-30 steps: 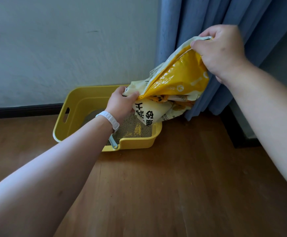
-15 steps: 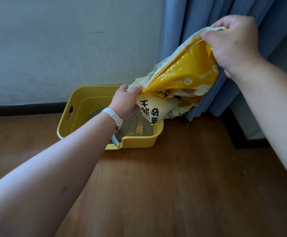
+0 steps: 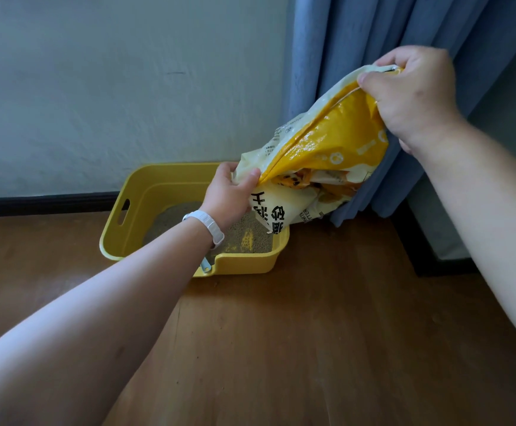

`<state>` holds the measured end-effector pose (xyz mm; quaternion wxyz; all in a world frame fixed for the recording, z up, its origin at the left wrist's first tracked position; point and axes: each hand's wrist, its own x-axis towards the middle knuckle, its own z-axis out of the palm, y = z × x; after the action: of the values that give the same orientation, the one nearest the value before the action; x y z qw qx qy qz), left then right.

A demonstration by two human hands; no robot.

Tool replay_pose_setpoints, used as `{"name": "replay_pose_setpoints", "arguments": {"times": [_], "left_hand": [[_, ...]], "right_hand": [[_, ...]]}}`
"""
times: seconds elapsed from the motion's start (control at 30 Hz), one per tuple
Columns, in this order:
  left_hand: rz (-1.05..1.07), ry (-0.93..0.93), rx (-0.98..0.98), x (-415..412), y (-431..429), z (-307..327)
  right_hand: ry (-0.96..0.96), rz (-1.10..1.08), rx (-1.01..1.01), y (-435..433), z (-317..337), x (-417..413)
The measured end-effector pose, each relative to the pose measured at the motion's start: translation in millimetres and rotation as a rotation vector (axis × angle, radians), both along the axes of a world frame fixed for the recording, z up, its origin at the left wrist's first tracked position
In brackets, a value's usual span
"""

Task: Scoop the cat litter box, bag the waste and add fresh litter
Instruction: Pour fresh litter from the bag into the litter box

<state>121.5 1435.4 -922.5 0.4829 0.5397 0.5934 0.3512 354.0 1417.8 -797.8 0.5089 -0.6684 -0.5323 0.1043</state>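
Note:
A yellow litter box (image 3: 155, 186) sits on the wooden floor against the wall, with grey-tan litter (image 3: 244, 238) inside. A yellow and cream litter bag (image 3: 327, 149) hangs tilted above the box's right end, its low end down over the litter. My left hand (image 3: 229, 195), with a white wristband, grips the bag's lower edge. My right hand (image 3: 416, 96) pinches the bag's upper corner, held high. A pale scoop handle (image 3: 205, 265) pokes out at the box's front notch.
A blue curtain (image 3: 358, 41) hangs right behind the bag and reaches the floor. A dark skirting board (image 3: 44, 202) runs along the wall. Wooden floor (image 3: 281, 348) stretches toward me.
My right hand has come down a little with the bag's upper corner. My left hand keeps its grip near the box.

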Motion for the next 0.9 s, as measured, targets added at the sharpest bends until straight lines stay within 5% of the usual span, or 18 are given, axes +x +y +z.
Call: {"name": "replay_pose_setpoints", "arguments": {"times": [0.9], "left_hand": [[-0.049,-0.14,-0.215,-4.6,0.0,-6.7]], "right_hand": [[0.072,-0.01,0.048,5.2,7.1,-3.6]]}}
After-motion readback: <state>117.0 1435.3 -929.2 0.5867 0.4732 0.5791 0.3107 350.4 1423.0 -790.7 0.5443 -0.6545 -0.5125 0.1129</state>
